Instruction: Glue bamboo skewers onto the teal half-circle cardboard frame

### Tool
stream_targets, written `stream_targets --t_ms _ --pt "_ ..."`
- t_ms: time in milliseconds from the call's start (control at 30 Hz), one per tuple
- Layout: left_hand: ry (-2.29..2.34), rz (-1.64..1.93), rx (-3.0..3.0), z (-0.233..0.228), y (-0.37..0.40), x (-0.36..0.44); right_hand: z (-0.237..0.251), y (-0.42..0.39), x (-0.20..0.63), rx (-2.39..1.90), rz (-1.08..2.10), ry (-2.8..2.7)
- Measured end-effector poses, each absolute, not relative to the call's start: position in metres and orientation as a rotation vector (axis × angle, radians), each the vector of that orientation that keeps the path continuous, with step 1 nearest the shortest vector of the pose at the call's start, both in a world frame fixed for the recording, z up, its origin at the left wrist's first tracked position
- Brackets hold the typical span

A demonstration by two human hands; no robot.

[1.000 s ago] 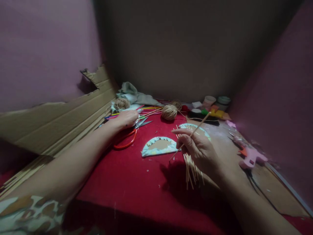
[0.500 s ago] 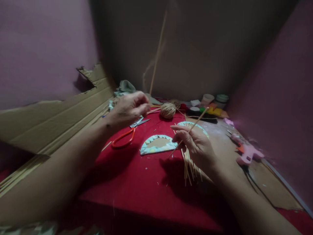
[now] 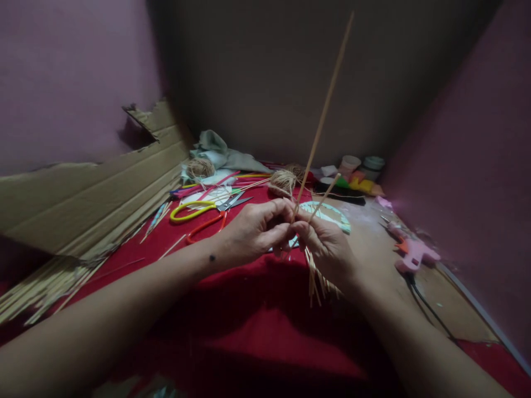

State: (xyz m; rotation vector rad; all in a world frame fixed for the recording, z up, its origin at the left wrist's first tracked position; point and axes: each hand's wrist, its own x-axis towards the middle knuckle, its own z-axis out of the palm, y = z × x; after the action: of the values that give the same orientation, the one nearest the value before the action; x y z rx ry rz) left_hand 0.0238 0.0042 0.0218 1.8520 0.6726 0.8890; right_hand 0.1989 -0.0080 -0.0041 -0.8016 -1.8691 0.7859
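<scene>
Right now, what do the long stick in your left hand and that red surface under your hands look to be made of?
The long stick in the left hand looks like bare bamboo or wood: pale tan, matte, thin and straight; which of the two I cannot tell. The red surface looks like soft cloth, perhaps felt or velvet: no shine, slight folds.

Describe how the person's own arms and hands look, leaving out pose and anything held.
Both forearms are bare, with no sleeves in view. The left hand and right hand show no gloves, rings or watch. A small dark mark sits near the left wrist.
</scene>
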Motion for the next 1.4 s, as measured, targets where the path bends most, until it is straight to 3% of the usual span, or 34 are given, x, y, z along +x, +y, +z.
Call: stream_targets --t_ms 233,467,567,667,800,967,1200,1400 --pt "0.768 0.659 2.066 0.003 0.007 0.027 -0.007 -0.008 0.197 -0.936 0.684 -1.8" --pt "0.887 0.38 1.841 0.007 0.014 0.023 -0.003 -0.009 0.197 -0.974 0.696 -1.8" --pt "1.07 0.557 1.757 0.008 0.024 0.016 -0.005 -0.008 0.196 -0.93 0.668 -1.79" --pt "0.96 0.853 1.745 0.005 0.033 0.016 -0.008 -0.007 0.195 -0.887 0.709 -1.778" --pt "0.773 0.744 1.869 0.0 0.041 0.025 -0.01 -0.005 0.196 -0.896 0.64 -1.771" --pt "1.235 0.638 1.859 0.011 0.071 0.014 -0.01 -0.003 0.198 -0.953 0.735 -1.732" --pt "1.71 0.921 1.724 0.051 0.148 -0.02 -0.011 -0.002 0.196 -0.92 0.906 -1.663" --pt "1.863 0.989 2.085 0.073 0.115 -0.012 -0.008 -0.005 0.196 -0.913 0.975 -1.675"
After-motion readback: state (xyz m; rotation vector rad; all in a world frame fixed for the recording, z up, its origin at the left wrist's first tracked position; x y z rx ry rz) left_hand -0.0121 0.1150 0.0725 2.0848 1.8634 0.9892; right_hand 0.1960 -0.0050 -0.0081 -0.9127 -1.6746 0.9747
